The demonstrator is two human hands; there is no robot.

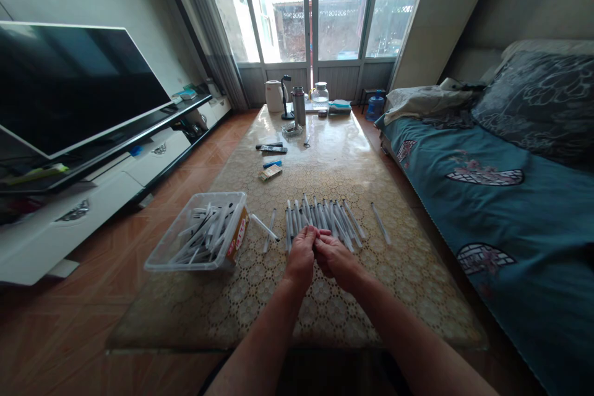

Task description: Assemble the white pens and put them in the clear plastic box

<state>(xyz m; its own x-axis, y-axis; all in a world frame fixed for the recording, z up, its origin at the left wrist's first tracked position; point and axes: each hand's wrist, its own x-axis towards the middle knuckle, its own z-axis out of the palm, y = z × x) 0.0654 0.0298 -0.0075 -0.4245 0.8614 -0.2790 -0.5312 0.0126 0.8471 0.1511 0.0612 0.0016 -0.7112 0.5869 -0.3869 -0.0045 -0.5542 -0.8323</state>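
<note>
My left hand (302, 251) and my right hand (333, 253) meet fingertip to fingertip at the near side of a row of pens (325, 213). Both have their fingers pressed together; whatever they pinch is too small and hidden to make out. The pens are whitish with dark tips and lie side by side, pointing away from me. One pen (380, 223) lies apart on the right, and two more lie crossed on the left. A clear plastic box (195, 263) at the left holds a jumble of pens and pen parts.
Farther along the patterned table (250, 303) lie a small carton (270, 172), a blue item and remotes (271, 149). A glass ashtray, a steel flask (299, 106), a kettle (275, 96) and a glass jar stand at the far end. A sofa (445, 167) runs along the right.
</note>
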